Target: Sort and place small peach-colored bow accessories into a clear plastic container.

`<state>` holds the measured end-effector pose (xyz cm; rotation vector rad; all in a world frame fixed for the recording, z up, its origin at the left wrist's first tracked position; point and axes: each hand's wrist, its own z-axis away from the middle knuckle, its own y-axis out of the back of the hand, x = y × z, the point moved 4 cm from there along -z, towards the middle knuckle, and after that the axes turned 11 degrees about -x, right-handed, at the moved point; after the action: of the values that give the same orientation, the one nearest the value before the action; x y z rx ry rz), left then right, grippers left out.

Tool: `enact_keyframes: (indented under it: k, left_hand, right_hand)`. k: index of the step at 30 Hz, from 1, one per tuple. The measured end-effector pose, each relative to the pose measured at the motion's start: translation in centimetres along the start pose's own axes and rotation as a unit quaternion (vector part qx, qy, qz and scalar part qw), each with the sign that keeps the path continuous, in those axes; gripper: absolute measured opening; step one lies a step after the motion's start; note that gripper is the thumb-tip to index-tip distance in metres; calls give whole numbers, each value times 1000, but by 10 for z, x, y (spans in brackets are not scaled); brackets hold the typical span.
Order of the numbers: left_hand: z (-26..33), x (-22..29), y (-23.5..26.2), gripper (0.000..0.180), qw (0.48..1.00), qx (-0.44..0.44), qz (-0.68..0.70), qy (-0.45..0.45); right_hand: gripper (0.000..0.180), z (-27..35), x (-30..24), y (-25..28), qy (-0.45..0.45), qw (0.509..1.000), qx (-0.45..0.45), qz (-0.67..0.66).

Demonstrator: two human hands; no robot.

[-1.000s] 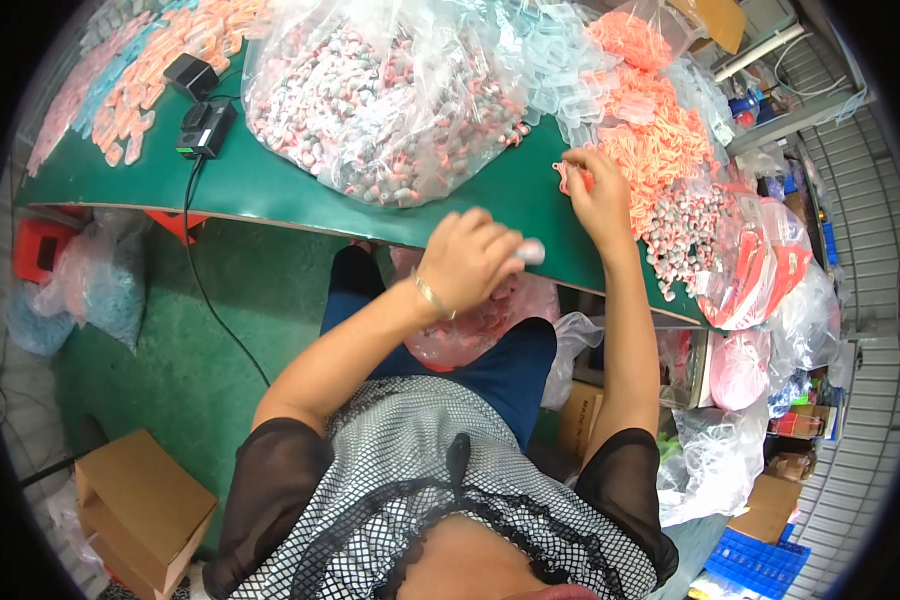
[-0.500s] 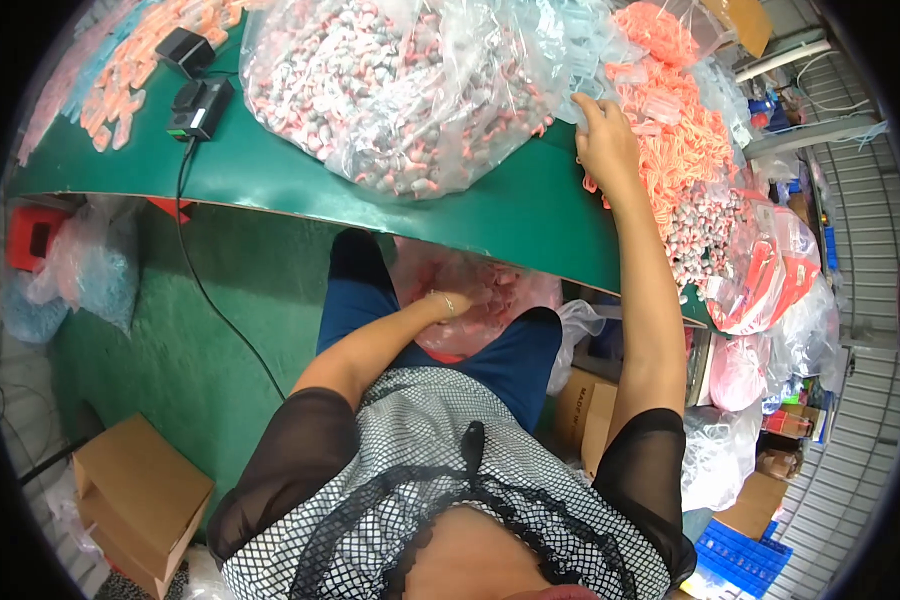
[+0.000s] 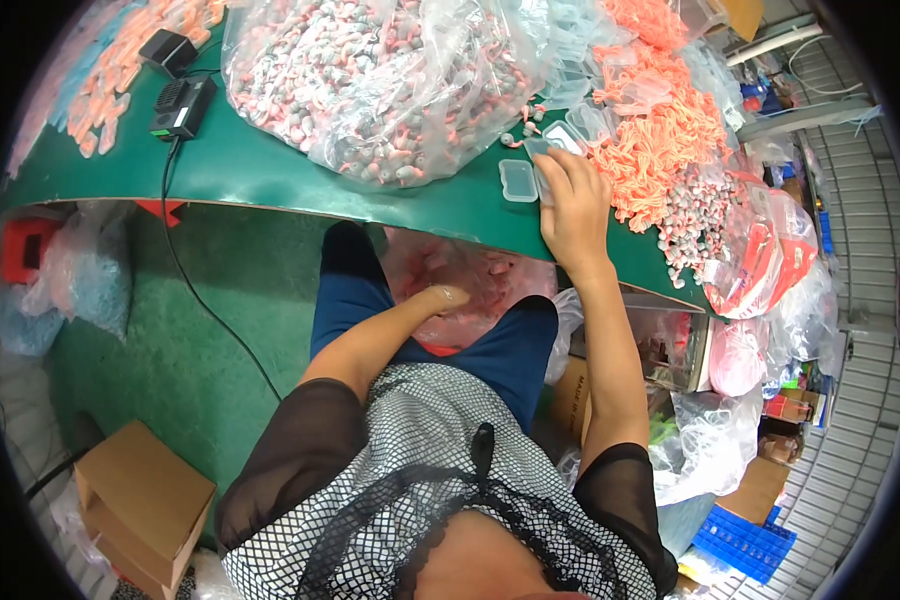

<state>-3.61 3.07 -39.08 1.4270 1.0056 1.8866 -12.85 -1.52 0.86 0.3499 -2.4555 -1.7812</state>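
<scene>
since half a second earlier, the right hand [image 3: 576, 210] has been drawn back from the heap of clear cases [image 3: 567, 75], and a small clear case [image 3: 519, 180] has been brought onto the green worktop [image 3: 260, 172], where it lies open. its edge is pinched in the right grip; the left hand [image 3: 448, 300] is mostly hidden in a pink bag [image 3: 490, 270] at the knees, so its grip cannot be told. dark lettering is borne by a brown carton [image 3: 573, 400], and red print by a clear bag [image 3: 770, 260]. the worktop's middle is crowded by a large bag of grey-and-pink pieces [image 3: 370, 100]; its right is taken up by orange cords [image 3: 660, 150].
</scene>
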Motion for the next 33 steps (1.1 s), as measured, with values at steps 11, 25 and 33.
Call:
enact_keyframes:
  k: [11, 25, 33]
  left_hand:
    - [143, 169, 366, 32, 929, 367, 26, -47]
    - [111, 148, 351, 25, 941, 335, -54, -10]
    - [98, 146, 373, 26, 920, 391, -19, 21]
  right_hand:
    - [63, 18, 8, 24, -3, 982, -98, -163]
    - [58, 43, -5, 38, -17, 992, -36, -117]
    - [17, 53, 11, 21, 3, 982, 12, -190]
